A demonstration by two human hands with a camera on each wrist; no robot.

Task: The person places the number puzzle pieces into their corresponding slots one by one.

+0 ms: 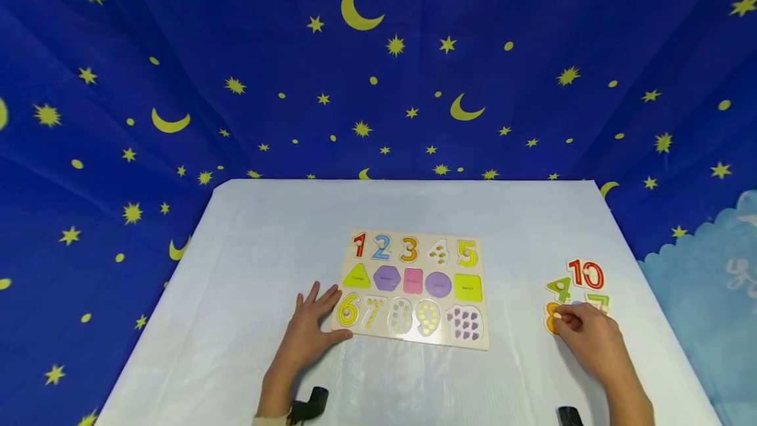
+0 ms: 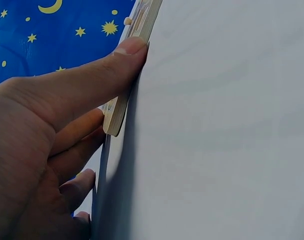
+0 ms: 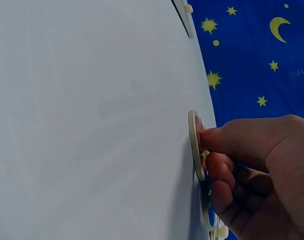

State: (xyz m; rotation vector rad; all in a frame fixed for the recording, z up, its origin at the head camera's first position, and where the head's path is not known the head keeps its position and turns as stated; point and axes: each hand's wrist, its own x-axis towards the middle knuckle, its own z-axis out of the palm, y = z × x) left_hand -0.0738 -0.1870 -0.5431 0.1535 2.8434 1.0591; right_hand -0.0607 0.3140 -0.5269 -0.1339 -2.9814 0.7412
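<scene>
A wooden number-and-shape puzzle board [image 1: 426,267] lies in the middle of the white table. My left hand [image 1: 313,324] lies flat by its lower left corner with the fingers spread. The thumb [image 2: 117,55] presses against the board's edge [image 2: 119,107] beside the yellow 6 [image 1: 347,309]. To the right of the board my right hand [image 1: 582,331] has curled fingers and pinches the orange 8 piece [image 1: 551,321]. In the right wrist view the thumb [image 3: 226,140] sits on the face of that piece [image 3: 194,145], which lies against the cloth.
Loose pieces lie around my right hand: a red 10 [image 1: 585,275], a green 4 [image 1: 558,289] and a 7 [image 1: 598,301]. The white cloth [image 1: 266,248] covers the table, whose right edge runs close to these pieces. A blue starry backdrop [image 1: 378,51] hangs behind.
</scene>
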